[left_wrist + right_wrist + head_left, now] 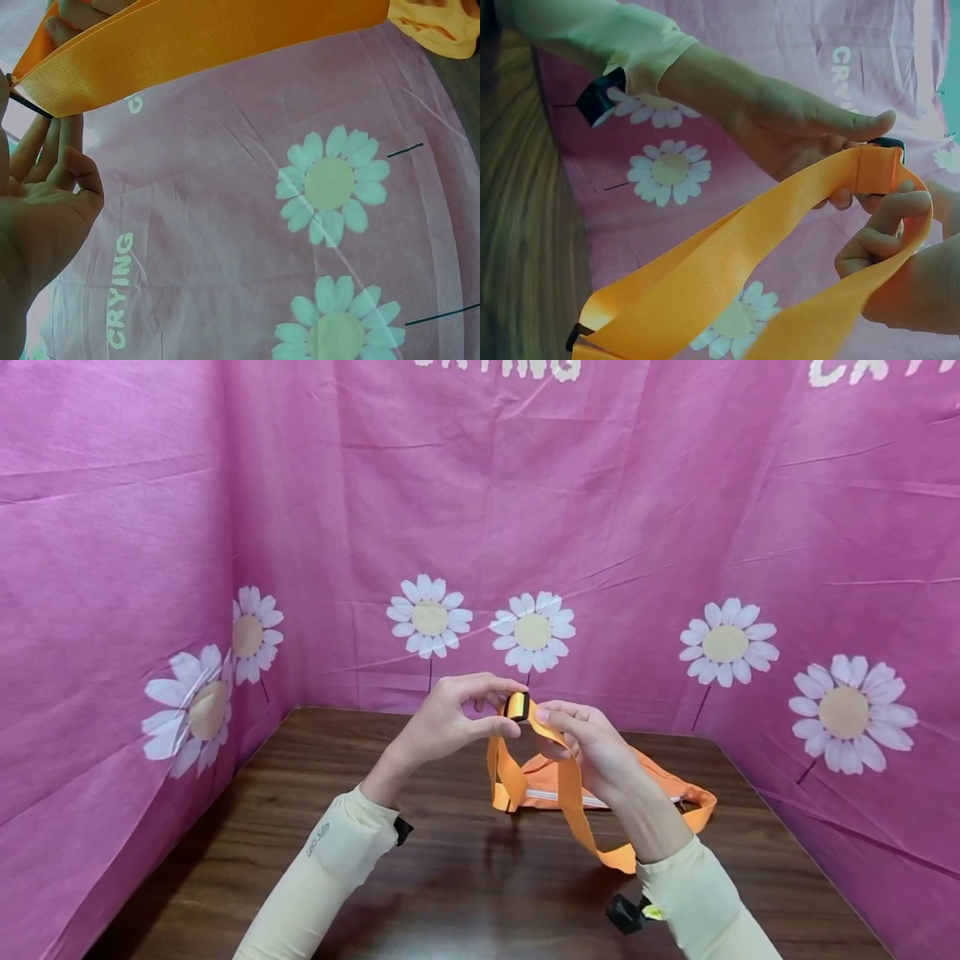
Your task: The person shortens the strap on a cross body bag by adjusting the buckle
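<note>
Over on the far left, pink cloth (450,485) with 2 white daisies (183,702) printed on that side. Nearer, still on the left, a cream sleeve (330,864) with some lettering on it, plus a black gadget (403,831) poking out by the cuff. Just past that, the left hand (442,720), in a narrow pinch, thumb and fingers on a black buckle (525,704). Held up above the dark wood table (450,885), btw, with orange strap (572,789) threaded through. Lower down, a 2nd black fitting (512,810) on the strap, close to the left end of an orange pouch (543,772). Lying on the far part of the table, that pouch, white zipper (546,795) facing near, partly hidden behind the right hand and forearm. Right beside the buckle, the right hand (600,750), also in a narrow pinch, strap between thumb and bent fingers. Can't really tell from the head view about the tucked fingertips. Below, a long loop of strap, sagging to the near side, with more of it round the pouch's right end. On the near right, another cream sleeve and another black gadget (624,914). Behind, 2 more daisies at far right.
</note>
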`<state>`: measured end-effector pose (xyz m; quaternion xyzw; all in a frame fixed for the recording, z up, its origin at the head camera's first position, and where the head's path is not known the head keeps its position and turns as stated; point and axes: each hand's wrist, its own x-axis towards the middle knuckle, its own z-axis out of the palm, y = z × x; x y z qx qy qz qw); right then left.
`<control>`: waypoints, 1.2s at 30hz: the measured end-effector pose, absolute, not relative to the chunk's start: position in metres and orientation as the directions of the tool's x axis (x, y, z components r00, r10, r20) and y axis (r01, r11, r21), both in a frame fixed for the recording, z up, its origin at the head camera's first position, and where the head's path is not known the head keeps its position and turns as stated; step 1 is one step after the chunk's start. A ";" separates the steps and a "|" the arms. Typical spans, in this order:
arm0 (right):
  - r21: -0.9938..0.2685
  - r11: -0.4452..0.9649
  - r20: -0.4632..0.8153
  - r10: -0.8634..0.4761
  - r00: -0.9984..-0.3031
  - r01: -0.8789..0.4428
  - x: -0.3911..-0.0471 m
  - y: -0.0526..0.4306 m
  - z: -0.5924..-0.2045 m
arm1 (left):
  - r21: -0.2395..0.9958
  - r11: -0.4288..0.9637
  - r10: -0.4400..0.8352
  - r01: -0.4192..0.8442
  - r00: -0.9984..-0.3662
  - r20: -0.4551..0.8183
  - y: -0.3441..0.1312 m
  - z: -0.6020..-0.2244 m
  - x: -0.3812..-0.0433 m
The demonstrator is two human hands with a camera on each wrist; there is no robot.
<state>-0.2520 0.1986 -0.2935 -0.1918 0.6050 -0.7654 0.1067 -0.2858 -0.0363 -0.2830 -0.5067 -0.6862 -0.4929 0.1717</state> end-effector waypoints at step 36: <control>-0.957 -0.288 0.172 -0.471 -0.865 -0.034 -0.262 0.213 -0.305 | 0.551 -0.039 0.464 0.834 -0.473 0.749 -0.034 -0.289 -0.295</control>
